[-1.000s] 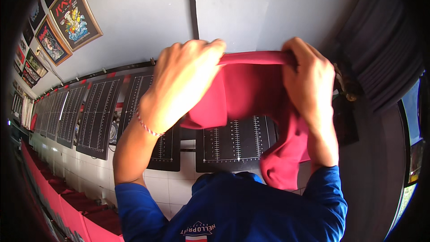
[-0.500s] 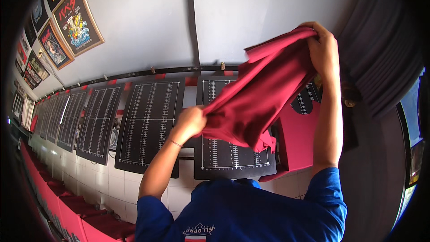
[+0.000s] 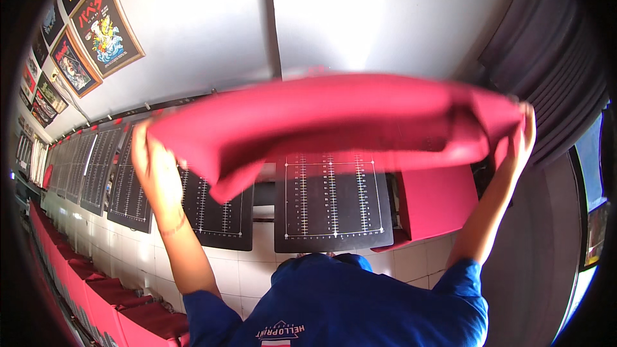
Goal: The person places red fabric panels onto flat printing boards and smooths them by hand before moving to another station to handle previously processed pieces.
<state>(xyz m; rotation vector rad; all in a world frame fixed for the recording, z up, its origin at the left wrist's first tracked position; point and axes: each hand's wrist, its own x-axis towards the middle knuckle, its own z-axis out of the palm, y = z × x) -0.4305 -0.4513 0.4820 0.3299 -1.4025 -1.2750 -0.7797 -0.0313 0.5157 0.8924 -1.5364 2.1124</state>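
A dark red piece of fabric (image 3: pixel 334 109) is stretched wide in the air between my two hands, billowing and blurred by motion. My left hand (image 3: pixel 156 164) grips its left end. My right hand (image 3: pixel 526 133) pinches its right end, fingers partly hidden behind the cloth. Below the raised fabric stands a black printing board (image 3: pixel 334 209) marked with white ruler lines and a grid. The cloth covers the board's far part. Another red fabric piece (image 3: pixel 440 202) lies flat on the board to the right.
More black ruled boards (image 3: pixel 218 218) run in a row to the left along the pale wall (image 3: pixel 398 19). Red fabric pieces (image 3: pixel 151 321) lie along a second row at the lower left. Framed posters (image 3: pixel 106 29) hang at upper left; a dark curtain (image 3: pixel 553 71) hangs at right.
The fabric was bunched and slanting between my hands; now it is spread out wide. My left hand has moved left, and my right hand has moved right and down.
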